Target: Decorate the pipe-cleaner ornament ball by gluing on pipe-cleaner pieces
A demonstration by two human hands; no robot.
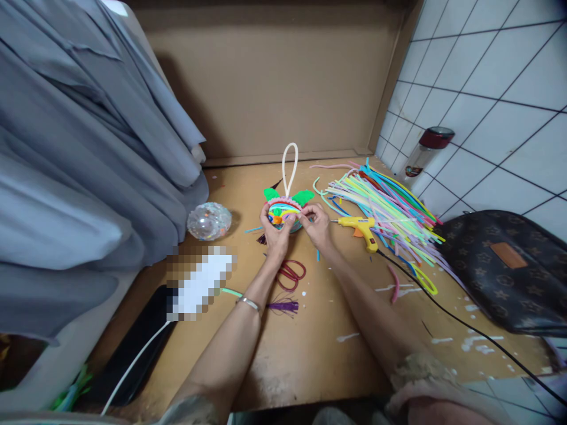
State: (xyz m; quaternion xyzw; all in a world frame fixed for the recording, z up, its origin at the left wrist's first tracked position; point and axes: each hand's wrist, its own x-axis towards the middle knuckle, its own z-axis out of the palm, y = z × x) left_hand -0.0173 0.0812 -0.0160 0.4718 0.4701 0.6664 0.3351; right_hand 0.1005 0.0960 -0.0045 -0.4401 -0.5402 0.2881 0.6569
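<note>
My left hand (275, 235) is closed around the left and lower edge of a round pipe-cleaner ornament (283, 208). The ornament has rainbow-coloured bands, small orange and blue pieces, two green leaf shapes (303, 197) and a tall white loop (290, 168) on top. At its right edge the fingertips of my right hand (318, 223) pinch together at the end of the coloured bands. My fingers hide the exact point of contact. Just right of that hand lies a yellow glue gun (361, 227), its nozzle pointing toward my knuckles.
Many loose pipe cleaners (381, 200) pile up at the right. Red-handled scissors (291, 275) and a purple tassel (283, 306) lie near my left forearm. A clear ball (209, 221) and a black tray-like object (133, 348) sit left; a dark bag (505, 265) and a bottle (423, 153) stand right.
</note>
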